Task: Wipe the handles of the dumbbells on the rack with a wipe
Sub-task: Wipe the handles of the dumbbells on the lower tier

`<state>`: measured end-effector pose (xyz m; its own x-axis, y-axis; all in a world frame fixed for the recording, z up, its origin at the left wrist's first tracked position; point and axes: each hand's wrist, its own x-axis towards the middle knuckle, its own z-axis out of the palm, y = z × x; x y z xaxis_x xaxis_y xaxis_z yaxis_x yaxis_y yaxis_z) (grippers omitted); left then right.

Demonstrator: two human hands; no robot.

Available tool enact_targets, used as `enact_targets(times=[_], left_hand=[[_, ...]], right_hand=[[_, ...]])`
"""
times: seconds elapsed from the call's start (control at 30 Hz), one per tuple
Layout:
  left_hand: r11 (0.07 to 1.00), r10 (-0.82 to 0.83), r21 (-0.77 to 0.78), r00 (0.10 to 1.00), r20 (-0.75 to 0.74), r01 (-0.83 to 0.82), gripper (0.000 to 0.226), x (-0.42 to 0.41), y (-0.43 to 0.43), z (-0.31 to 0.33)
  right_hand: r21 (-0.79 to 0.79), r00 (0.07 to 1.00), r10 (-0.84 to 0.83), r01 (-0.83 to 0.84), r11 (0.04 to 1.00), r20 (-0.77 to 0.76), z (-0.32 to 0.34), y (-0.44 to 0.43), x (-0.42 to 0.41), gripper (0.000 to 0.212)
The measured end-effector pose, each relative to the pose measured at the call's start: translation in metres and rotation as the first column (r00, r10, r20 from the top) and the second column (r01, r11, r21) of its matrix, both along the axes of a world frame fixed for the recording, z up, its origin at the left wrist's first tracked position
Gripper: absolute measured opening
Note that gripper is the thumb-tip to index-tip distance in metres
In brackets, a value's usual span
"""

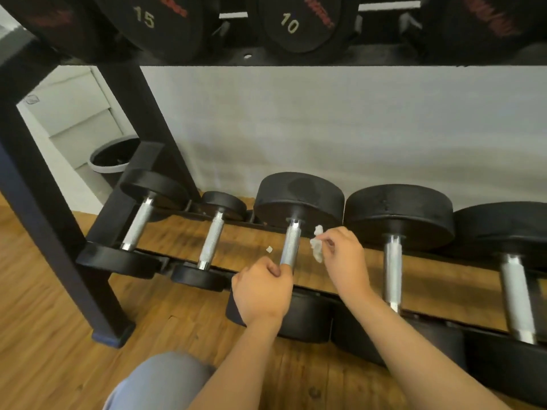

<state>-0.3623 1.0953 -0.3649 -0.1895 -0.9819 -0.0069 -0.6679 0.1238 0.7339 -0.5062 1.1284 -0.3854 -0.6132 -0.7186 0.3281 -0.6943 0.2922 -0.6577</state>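
Note:
Several black dumbbells with silver knurled handles lie across the lower rack (97, 220). My left hand (262, 288) grips the near end of the middle dumbbell's handle (291, 242). Just right of that handle, my right hand (343, 253) pinches a small crumpled white wipe (317, 242), which hangs beside the handle, not clearly touching it. Two smaller dumbbell handles (137, 223) (211, 239) lie to the left, and two larger ones (392, 267) (516, 294) to the right.
A tiny white scrap (269, 249) lies on the wooden floor under the rack. The upper shelf holds plates marked 15 (145, 17) and 10 (290, 23). A grey bin (111, 159) stands at the back left. My knee (159, 383) is at the bottom.

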Motion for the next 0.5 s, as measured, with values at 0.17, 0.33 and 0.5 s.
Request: enact_targets(times=[0.17,0.33,0.5], left_hand=[[1.000,0.003,0.002,1.000,0.013,-0.003,0.028,0.001,0.000,-0.003],[1.000,-0.004,-0.026,1.000,0.031,0.004,0.029,-0.003,-0.001,-0.004],[1.000,0.011,-0.025,1.000,0.024,-0.010,0.029,-0.005,-0.004,-0.007]], right_hand=[[-0.140,0.876,-0.143,0.231,0.963,0.461,0.007,-0.026,0.011,0.013],[-0.067,0.500,-0.139,0.372,0.926,0.855,0.005,-0.047,0.009,0.022],[-0.083,0.339,-0.085,0.450,0.889,0.937,-0.016,-0.060,0.013,0.028]])
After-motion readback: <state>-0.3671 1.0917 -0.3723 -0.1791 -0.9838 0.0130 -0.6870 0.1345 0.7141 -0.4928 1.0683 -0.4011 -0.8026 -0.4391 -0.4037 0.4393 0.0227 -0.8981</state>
